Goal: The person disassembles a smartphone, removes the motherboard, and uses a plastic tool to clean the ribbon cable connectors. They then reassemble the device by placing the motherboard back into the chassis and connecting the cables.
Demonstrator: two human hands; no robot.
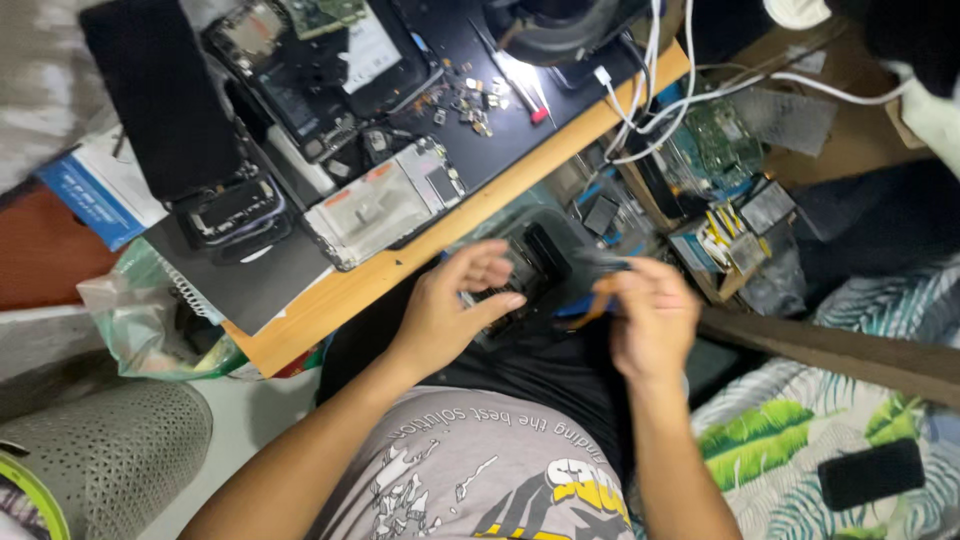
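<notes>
Left hand wraps around the near edge of a dark phone body, fingers curled over its top face, thumb underneath, so it is grasping the device and holding it tilted above the lap. Right hand sits just beside it on the far right end of the same device, fingers pinched shut on a thin orange pry tool whose tip touches the phone's right edge; the hand is motion-blurred, so the exact contact spot is hard to tell. A blue patch shows just under the tool, between the two hands, unclear what it is. The phone lies between both hands, just off the edge of the wooden desk, below it in view. Up and left of the grip, on the desk, a silver opened phone frame lies flat on a black mat, near a scatter of small screws and parts. Further left, a dark tablet-like slab and another stripped phone back. Up and right of the grip, white cables run over a green circuit board in a cluttered box. Far lower right, a black phone rests on leaf-print fabric, well apart from the hands.
</notes>
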